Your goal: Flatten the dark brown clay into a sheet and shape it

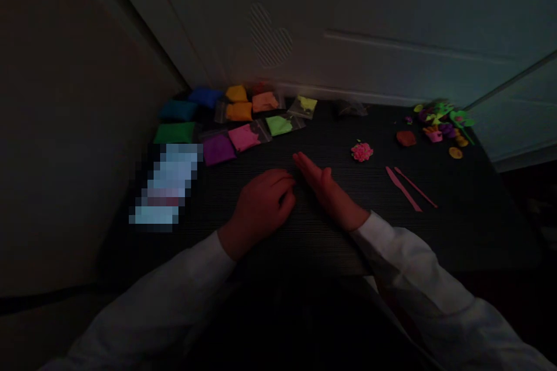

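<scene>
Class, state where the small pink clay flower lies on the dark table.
In the head view, the pink clay flower lies right of the right hand, left of the two pink modelling tools.

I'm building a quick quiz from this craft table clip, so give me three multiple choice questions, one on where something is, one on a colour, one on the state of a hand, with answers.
1. Where do the two pink modelling tools lie?
A. To the right of the right hand
B. Among the clay bags
C. Under the left hand

2. What colour is the small clay flower beyond the right hand?
A. Blue
B. Pink
C. White

3. How is the right hand held?
A. Clenched in a fist
B. Gripping a tool
C. Flat, fingers straight, on the table

Answers:
1 A, the tools lie on the dark table right of that hand.
2 B, the flower is pink.
3 C, the fingers stretch out flat beside the left hand, which rests loosely curled; whether anything lies under either hand cannot be told.
</scene>
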The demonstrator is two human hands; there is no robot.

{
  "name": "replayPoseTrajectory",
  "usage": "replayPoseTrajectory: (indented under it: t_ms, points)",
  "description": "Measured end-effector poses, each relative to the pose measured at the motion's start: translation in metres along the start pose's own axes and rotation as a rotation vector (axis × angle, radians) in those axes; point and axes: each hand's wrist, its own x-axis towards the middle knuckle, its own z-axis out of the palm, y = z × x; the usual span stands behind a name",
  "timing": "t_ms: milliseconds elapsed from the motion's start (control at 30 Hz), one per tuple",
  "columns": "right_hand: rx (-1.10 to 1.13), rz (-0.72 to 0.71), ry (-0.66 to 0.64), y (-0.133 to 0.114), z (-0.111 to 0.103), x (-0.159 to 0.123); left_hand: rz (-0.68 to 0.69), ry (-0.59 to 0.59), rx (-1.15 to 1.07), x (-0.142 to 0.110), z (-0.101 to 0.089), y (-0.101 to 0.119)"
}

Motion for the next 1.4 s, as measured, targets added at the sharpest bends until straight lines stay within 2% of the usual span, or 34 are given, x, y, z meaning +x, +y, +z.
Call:
replayPoseTrajectory:
  t_ms: [167, 233, 400, 567, 667, 733, 867, 1000, 1067, 1167, 1267, 1333, 1400]
  points:
    - [-0.163, -0.018, -0.064, -0.006, 0.000, -0.003, -0.073, 0.013, -0.004, 0.001, 0.001, -0.003]
    - [-0.091, -0.013, -0.053, -0.011, 0.001, -0.004, -0.106, -0.009, -0.003, 0.002, 0.001, -0.004]
    - [0.273, -0.015, -0.008, -0.021, 0.004, -0.001, -0.161, 0.003, -0.008, 0.005, -0.002, -0.005]
    - [0.233, 0.039, -0.024, -0.016, 0.009, 0.000, -0.152, -0.019, 0.002, 0.005, -0.004, -0.003]
    - [0.109, 0.036, -0.034, -0.012, 0.011, -0.002, -0.113, -0.056, 0.033, 0.004, -0.002, -0.004]
    - [-0.072, 0.003, -0.059, -0.012, 0.011, -0.004, -0.099, -0.061, 0.073, 0.004, 0.000, -0.006]
    - [-0.427, -0.097, -0.166, -0.021, 0.015, -0.008, -0.163, -0.052, 0.174, 0.006, 0.000, -0.012]
    - [-0.572, -0.165, -0.236, -0.023, 0.022, -0.010, -0.219, -0.043, 0.210, 0.008, -0.004, -0.018]
    - [-0.518, -0.157, -0.235, -0.022, 0.022, -0.009, -0.230, -0.020, 0.197, 0.009, -0.005, -0.019]
    - [-0.165, -0.117, -0.122, -0.022, 0.014, -0.006, -0.200, 0.008, 0.153, 0.009, -0.004, -0.019]
    - [0.240, -0.073, 0.087, -0.029, 0.001, 0.000, -0.084, 0.020, 0.096, 0.008, -0.002, -0.017]
    - [0.354, -0.045, 0.172, -0.033, -0.004, 0.002, 0.003, 0.029, 0.066, 0.006, -0.001, -0.014]
    - [0.393, -0.036, 0.181, -0.034, -0.005, 0.004, 0.077, 0.040, 0.049, 0.004, -0.001, -0.012]
